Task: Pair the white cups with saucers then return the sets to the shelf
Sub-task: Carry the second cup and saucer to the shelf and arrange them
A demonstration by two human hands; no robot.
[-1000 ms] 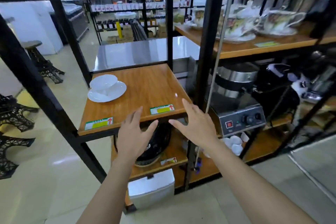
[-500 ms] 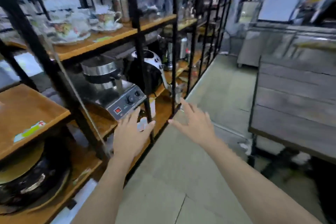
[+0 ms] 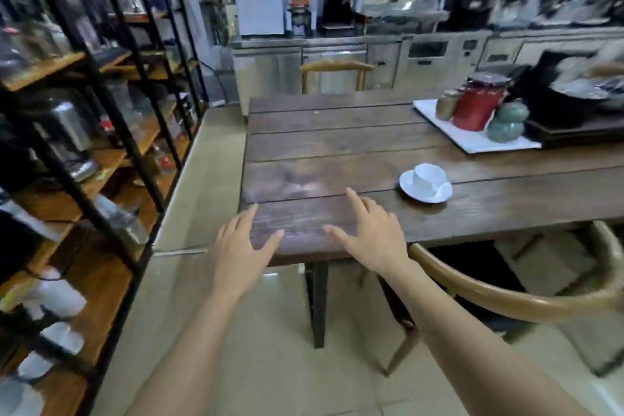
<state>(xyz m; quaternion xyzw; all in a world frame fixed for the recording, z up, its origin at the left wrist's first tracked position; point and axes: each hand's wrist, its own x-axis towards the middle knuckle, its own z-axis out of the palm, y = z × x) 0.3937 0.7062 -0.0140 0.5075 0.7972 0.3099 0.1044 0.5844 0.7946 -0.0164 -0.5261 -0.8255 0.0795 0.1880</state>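
A white cup stands on a white saucer on the dark wooden table, right of centre. My left hand hovers open over the table's near left corner, fingers spread, holding nothing. Just right of it, my right hand is also open and empty, roughly a hand's width to the left of the saucer and nearer to me. The black-framed shelf with wooden boards runs along the left side.
A white tray with a red jar and green bottles sits at the table's far right. A wooden chair is tucked in at the near right, another chair at the far side. Steel counters line the back wall.
The view has swung right from the shelf, where a cup and saucer set stood, to the wooden table. Both hands stay open and now hover over the table's near edge.
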